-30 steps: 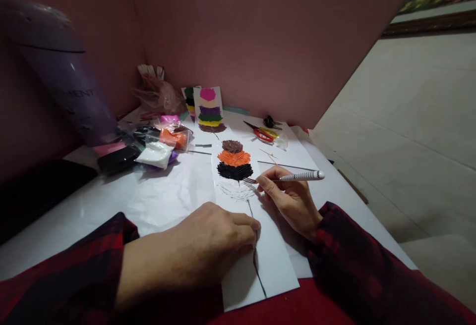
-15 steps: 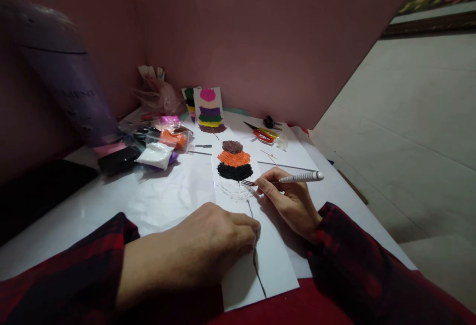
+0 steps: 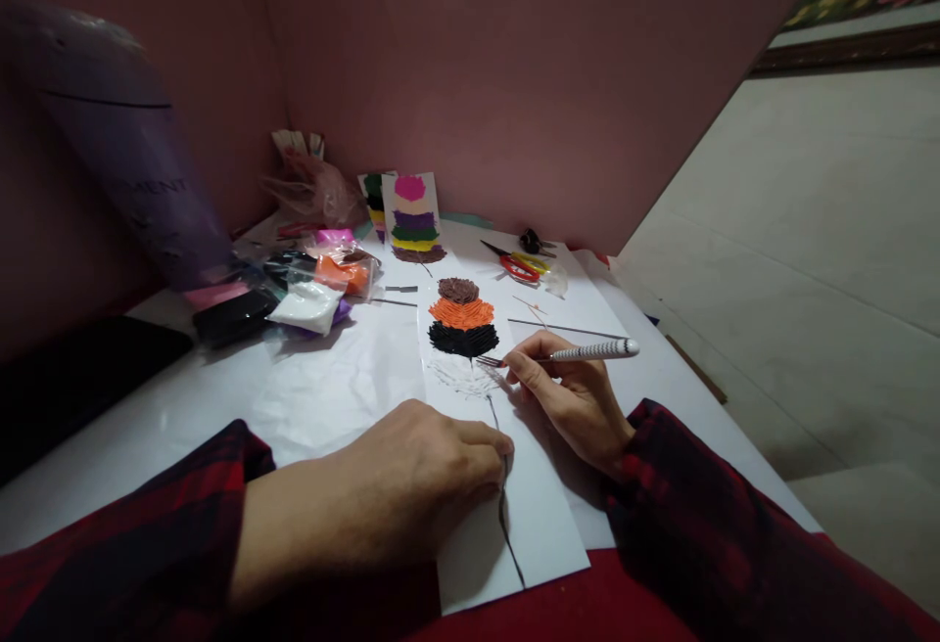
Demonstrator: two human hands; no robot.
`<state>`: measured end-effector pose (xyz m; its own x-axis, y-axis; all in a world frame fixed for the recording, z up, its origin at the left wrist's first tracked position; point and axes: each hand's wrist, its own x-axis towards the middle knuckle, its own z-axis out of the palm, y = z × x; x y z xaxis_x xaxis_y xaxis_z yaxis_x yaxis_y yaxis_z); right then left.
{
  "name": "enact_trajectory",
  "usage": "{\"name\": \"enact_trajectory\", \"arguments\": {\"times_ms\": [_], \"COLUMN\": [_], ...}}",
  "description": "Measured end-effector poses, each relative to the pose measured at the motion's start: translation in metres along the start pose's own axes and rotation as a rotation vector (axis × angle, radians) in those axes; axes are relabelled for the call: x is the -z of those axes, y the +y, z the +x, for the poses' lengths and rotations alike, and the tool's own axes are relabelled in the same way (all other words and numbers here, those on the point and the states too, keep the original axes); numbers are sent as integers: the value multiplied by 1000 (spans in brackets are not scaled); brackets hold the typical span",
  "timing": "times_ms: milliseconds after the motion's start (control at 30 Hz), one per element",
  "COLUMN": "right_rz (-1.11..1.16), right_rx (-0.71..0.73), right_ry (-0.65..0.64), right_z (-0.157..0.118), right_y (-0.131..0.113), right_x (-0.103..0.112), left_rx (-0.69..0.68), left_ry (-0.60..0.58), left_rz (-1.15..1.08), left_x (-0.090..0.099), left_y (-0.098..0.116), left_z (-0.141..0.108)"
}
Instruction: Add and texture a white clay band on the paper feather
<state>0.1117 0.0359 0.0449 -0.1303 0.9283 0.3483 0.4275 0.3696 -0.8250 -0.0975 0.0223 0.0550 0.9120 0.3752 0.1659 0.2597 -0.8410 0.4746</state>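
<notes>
A long white card lies in front of me, bearing brown, orange and black textured clay bands, a white textured band below them and a dark stem line. My right hand is closed around a fork with a white, grey-patterned handle. Its tines are at the upper part of the white band, by the black one. My left hand rests on the card beside the stem, fingers curled and pressed together. Its fingertips are partly hidden, and whether they hold anything is not visible.
Bags of coloured clay lie at the left, near a purple cylinder and a dark flat object. Finished-looking colour-banded cards lean at the back. Red-handled scissors lie behind my right hand. A pink wall encloses the back.
</notes>
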Motion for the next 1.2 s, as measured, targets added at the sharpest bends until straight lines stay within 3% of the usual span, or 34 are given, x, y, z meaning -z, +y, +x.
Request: {"name": "enact_trajectory", "arguments": {"times_ms": [200, 467, 867, 1200], "right_rz": [44, 17, 80, -31], "right_rx": [-23, 3, -26, 11], "right_ry": [-51, 19, -26, 11], "right_z": [-1, 0, -1, 1], "right_y": [-2, 0, 1, -1], "right_x": [-1, 0, -1, 1], "left_rx": [-9, -8, -21, -20], "left_ry": [7, -5, 22, 17], "left_rz": [3, -1, 8, 10], "left_x": [-2, 0, -1, 3], "left_y": [-1, 2, 1, 2], "left_z": [0, -1, 0, 1]}}
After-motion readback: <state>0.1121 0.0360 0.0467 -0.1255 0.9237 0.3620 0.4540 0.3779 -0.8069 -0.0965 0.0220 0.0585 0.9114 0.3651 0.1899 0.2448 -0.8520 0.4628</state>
